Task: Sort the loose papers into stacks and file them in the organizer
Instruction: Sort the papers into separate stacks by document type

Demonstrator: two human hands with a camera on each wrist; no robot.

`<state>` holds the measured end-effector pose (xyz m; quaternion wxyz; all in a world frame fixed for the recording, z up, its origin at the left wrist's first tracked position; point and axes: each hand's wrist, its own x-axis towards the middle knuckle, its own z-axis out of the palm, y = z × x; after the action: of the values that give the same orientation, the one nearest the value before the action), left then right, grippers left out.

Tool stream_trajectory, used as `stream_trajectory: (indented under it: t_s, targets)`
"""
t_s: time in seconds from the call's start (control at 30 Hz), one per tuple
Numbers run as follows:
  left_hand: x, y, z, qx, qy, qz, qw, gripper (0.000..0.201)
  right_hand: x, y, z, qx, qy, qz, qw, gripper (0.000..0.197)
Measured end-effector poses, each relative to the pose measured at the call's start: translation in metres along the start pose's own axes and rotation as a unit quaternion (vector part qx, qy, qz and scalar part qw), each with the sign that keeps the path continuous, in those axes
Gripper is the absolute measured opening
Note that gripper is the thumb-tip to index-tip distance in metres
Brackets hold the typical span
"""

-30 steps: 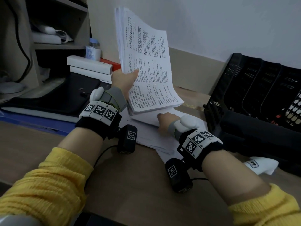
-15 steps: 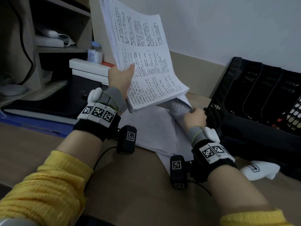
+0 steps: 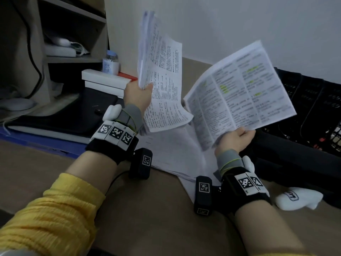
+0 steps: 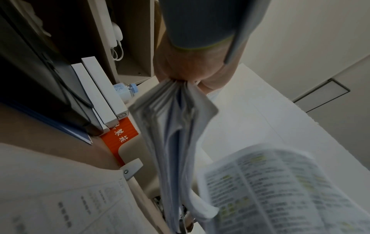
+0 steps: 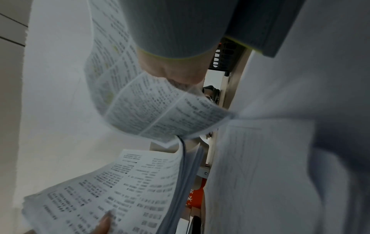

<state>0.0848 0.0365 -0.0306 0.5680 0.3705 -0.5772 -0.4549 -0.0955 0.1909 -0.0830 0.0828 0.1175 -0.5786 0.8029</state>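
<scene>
both hands are pinching paper: the left hand [image 3: 137, 93] grips a thick sheaf of printed white sheets [image 3: 160, 78] by its lower edge, thumb across the front page, holding it upright above the brown bench [image 3: 147, 209], while the right hand [image 3: 235, 138] grips the bottom edge of a thinner printed white paper with green highlighter marks [image 3: 239, 93], lifted and tilted back, blurred in all views. taking the black mesh plastic organizer [image 3: 304, 111] as the landmark: the highlighted paper hangs just in front of its left end, the thick sheaf is well to its left, and a flat spread of loose white papers [image 3: 175, 156] lies on the bench just left of its base, below both hands. a white cloth-like object with a printed mark [image 3: 299, 197] sits near its front. from the left wrist view the sheaf fans apart at its free end, so the pinch holds only one edge. my judgement is that sorting is mid-way, with nothing visibly filed yet. the risks i see: inner sheets may slide out of the fanned sheaf if the thumb eases; the thin paper, held by one edge, could fold or catch on the organizer's mesh wall; and a dropped sheet would mix back into the unsorted spread.
</scene>
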Motion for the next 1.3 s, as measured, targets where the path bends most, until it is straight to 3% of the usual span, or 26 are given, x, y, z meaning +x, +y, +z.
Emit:
stream_trajectory:
  t_s: [0.33,0.43,0.6,0.73,0.87,0.97,1.1,1.17,1.3]
  targets:
    - [0.003,-0.009,-0.001,0.036,-0.003,-0.039,0.999,0.032,0.0,0.003,0.003,0.099,0.046,0.065,0.992,0.029]
    - [0.001,-0.006,-0.001,0.013,-0.004,-0.064,0.998,0.035,-0.003,0.005,0.005,0.087,0.007,0.08,0.993,0.031]
    - [-0.007,-0.004,0.002,-0.058,-0.06,-0.094,0.992,0.044,-0.006,0.008,0.004,0.028,-0.068,0.103,0.992,0.031]
    - [-0.013,0.003,0.005,-0.063,-0.117,-0.104,0.986,0.034,-0.004,0.014,0.005,0.012,-0.084,0.147,0.986,0.027]
    - [-0.014,0.004,0.006,-0.06,-0.139,-0.099,0.984,0.038,-0.003,0.016,0.004,-0.001,-0.091,0.16,0.983,0.015]
    - [-0.017,0.006,0.006,-0.059,-0.161,-0.091,0.981,0.028,-0.003,0.018,0.007,0.001,-0.102,0.169,0.98,0.011]
    - [-0.015,0.003,0.008,-0.024,-0.194,-0.078,0.977,0.031,-0.003,0.02,0.01,-0.003,-0.109,0.196,0.975,0.024]
    - [-0.015,0.003,0.008,-0.006,-0.211,-0.074,0.975,0.03,-0.005,0.021,0.01,0.003,-0.103,0.188,0.977,0.023]
    - [-0.015,0.001,0.009,0.013,-0.253,-0.05,0.966,0.021,-0.006,0.017,0.006,0.006,-0.064,0.092,0.994,0.023]
